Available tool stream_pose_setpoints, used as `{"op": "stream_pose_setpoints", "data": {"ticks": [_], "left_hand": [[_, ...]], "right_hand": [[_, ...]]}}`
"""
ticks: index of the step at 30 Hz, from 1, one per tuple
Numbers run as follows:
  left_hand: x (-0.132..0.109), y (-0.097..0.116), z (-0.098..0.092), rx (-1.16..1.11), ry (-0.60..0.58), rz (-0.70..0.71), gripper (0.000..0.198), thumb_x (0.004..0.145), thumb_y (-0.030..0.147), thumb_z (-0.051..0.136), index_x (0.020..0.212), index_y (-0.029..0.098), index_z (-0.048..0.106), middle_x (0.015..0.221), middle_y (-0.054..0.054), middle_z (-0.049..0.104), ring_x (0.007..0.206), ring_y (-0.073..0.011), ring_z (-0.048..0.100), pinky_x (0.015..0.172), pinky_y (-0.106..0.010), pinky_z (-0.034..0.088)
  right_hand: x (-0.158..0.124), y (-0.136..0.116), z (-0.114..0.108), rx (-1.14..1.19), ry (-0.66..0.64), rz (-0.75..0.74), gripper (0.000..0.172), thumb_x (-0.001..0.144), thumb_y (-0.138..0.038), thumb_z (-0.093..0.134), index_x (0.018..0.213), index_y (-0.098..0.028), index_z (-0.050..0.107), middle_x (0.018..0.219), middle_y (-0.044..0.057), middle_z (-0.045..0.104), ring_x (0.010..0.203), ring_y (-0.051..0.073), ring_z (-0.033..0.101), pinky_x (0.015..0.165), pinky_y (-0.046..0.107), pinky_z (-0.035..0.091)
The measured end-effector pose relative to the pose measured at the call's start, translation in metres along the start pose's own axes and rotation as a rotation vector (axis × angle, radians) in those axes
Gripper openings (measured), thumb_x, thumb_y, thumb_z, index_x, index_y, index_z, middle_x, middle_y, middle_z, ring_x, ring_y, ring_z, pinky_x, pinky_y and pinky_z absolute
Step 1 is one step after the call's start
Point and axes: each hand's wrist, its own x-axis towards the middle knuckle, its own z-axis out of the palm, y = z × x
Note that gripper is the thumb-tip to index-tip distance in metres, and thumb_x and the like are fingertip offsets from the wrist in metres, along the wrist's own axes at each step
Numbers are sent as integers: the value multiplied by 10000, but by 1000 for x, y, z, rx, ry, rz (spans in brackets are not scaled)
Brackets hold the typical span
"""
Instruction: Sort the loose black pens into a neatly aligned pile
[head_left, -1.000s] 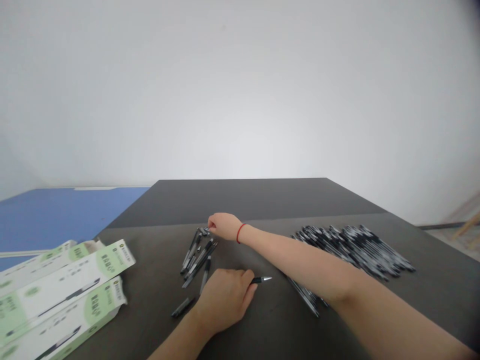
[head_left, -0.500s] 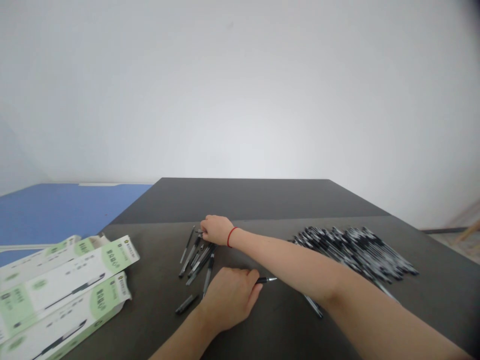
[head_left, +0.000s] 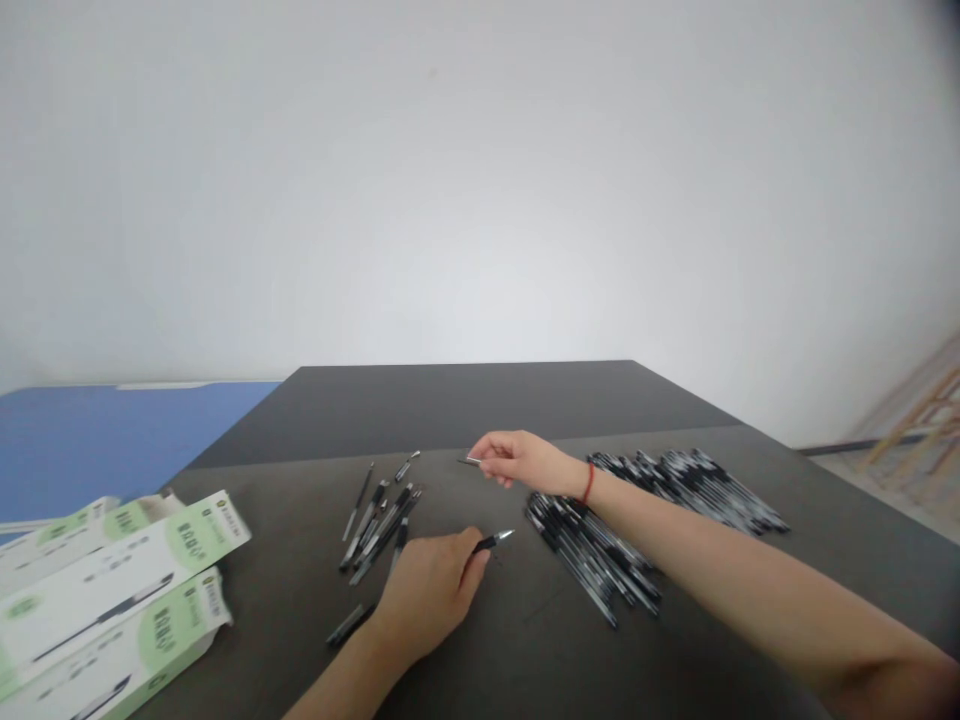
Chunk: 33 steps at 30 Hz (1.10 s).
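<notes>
My left hand [head_left: 431, 585] is closed round an uncapped pen [head_left: 491, 541]. The pen's silver tip points right, and most of its barrel is hidden in the fist. Farther back, my right hand [head_left: 514, 458] is raised above the table, pinching a short, slim dark-and-silver piece [head_left: 470, 461] that looks like a pen cap, partly covered by the fingers. Loose pens [head_left: 382, 530] lie to the left of both hands, with one short piece [head_left: 407, 466] behind them. Beneath the right wrist spreads a pile of pens [head_left: 592, 560].
A second pile of black-and-clear pens [head_left: 705, 490] lies at the right. White and green pen boxes [head_left: 120, 580] are stacked at the left edge. A dark piece [head_left: 349, 625] lies beside my left forearm. The dark table [head_left: 465, 400] reaches toward a white wall.
My right hand has left the loose pens and moved right, now with a small piece in its fingers. The left hand still holds the pen. The view has shifted slightly, uncovering the near pen pile.
</notes>
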Motion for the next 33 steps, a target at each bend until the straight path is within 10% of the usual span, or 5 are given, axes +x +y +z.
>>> {"op": "stream_pose_setpoints", "data": {"ticks": [8,33], "left_hand": [[2,-2,3,-44,-10,-21,247,958,328,328,907,227,548,806,-20,689,733,-182,653,613,-247,388],[-6,14,4,77,-134,59,224,941,235,301,898,216,521,788,-52,688,722,-230,661,602,-294,413]], "right_hand": [[-94,11,-4,-175,149,52,91,841,-206,536,881,-169,609,696,-27,529,626,101,470,586,220,360],[-108,2,55,-12,219,39,87,850,-153,513,890,-183,584,715,-18,614,602,96,548,570,198,402]]}}
